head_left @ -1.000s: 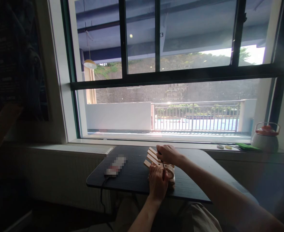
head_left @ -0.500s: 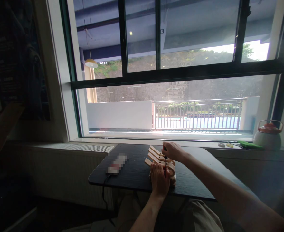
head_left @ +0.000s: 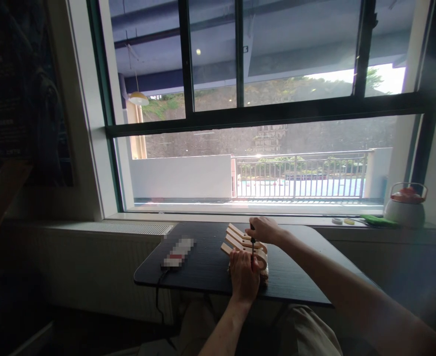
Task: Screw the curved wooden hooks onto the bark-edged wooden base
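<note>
My right hand (head_left: 266,230) is closed around the dark handle of a screwdriver (head_left: 253,241), whose thin shaft points straight down at a wooden rack (head_left: 236,242). The rack is a row of several pale, curved wooden pieces with small dark holes, slanting up to the left. My left hand (head_left: 245,278) is wrapped over the nearest wooden piece, close to the screwdriver's tip. Something reddish shows beside the left thumb, too small to name. The tip itself is hidden by the left fingers. Beneath the rack lies a brown and whitish base (head_left: 264,282), mostly covered.
The dark table (head_left: 199,284) stands against the window sill. A blurred-out object (head_left: 177,253) with a black cable (head_left: 157,296) lies on its left side. On the sill sit a white jug with a red lid (head_left: 405,207), a green item (head_left: 379,221) and two small rolls (head_left: 343,221).
The whole view has shifted slightly. Both hands keep their hold, and the screwdriver stays upright over the wooden rack.
</note>
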`<state>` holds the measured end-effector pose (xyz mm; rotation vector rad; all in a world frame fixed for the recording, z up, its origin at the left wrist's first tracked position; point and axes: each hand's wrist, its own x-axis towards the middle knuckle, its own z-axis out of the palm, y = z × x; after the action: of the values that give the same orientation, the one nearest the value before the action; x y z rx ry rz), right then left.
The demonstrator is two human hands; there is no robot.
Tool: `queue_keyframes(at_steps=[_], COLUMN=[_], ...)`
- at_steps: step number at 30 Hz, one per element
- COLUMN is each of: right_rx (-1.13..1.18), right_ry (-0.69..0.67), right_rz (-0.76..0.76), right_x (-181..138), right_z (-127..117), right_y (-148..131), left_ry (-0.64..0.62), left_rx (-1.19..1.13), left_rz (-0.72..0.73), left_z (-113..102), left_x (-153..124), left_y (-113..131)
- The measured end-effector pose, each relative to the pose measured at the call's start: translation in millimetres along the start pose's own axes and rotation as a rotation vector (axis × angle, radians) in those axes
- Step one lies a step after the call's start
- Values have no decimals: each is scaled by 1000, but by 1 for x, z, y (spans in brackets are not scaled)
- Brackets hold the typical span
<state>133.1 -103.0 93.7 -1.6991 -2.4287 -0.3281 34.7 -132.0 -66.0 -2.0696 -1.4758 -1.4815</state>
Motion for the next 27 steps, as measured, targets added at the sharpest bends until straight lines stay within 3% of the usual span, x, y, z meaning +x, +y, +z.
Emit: queue_keyframes(at_steps=[7,20,27], right_rx=[11,-82,-111], right_ry=[-56,-52,-26], right_rz=[-139,-166,-166], right_x=[-3,-1,-5], right_z=[-16,-23,-13], right_y=[0,-10,-20], left_ry=[19,2,-4], left_rx=[26,27,54], left_rz=[5,24,21], left_z=[0,1,0], left_x=[1,1,1], left_y=[1,-1,1])
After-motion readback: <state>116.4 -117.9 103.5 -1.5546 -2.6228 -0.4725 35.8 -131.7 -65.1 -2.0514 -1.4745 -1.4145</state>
